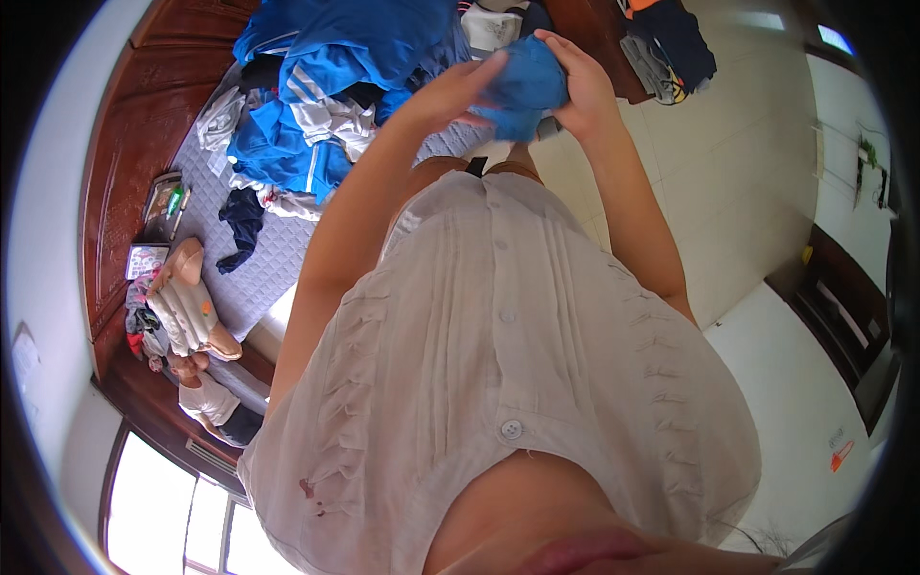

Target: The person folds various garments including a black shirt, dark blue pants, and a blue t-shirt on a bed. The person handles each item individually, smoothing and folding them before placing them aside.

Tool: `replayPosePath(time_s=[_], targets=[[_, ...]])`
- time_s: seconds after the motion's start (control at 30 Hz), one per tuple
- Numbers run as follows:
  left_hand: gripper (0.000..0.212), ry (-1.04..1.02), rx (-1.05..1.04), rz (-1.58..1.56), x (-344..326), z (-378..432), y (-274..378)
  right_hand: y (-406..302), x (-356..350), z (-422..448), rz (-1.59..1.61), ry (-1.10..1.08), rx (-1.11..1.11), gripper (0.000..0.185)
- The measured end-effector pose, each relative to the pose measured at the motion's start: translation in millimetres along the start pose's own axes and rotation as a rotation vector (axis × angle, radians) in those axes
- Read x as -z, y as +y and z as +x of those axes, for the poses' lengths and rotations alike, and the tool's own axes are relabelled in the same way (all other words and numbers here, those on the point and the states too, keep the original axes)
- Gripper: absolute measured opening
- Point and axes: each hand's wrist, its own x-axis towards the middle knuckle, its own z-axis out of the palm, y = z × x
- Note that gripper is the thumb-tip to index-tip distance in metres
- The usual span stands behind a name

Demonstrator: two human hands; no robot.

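A bundled blue cloth [528, 79] is held up over the gap between the bed and the floor. My right hand [591, 90] grips its right side, thumb and fingers around the edge. At its left side is my left hand [449, 93], blurred, with its fingers spread against or just before the cloth; whether it grips is unclear. Beyond my left hand lies a heap of blue clothes [352, 50] with white stripes, mixed with white garments [334, 122]. A dark blue garment [243, 219] lies apart on the grey quilted bed cover [280, 251].
Folded dark and grey clothes [668, 50] lie on a wooden surface at the upper right, above the tiled floor [704, 180]. A carved wooden headboard [118, 180] borders the bed. Near it are a tray [162, 198], a cushion [183, 309] and another person [215, 406].
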Motion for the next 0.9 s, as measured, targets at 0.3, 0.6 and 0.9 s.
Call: replayPosePath(time_s=[0.3,0.6,0.9], targets=[[0.022,0.359,-0.479,-0.274,21,21,31,-10,-14,-30,-1.071,-0.013,0.519,0.026],[0.009,0.460,-0.798,0.170,16,10,120,-41,-25,-33,-1.189,-0.102,0.726,0.029],[0.028,0.314,-0.886,0.471,5,-15,142,-42,-44,-29,-1.098,-0.021,0.635,0.032]])
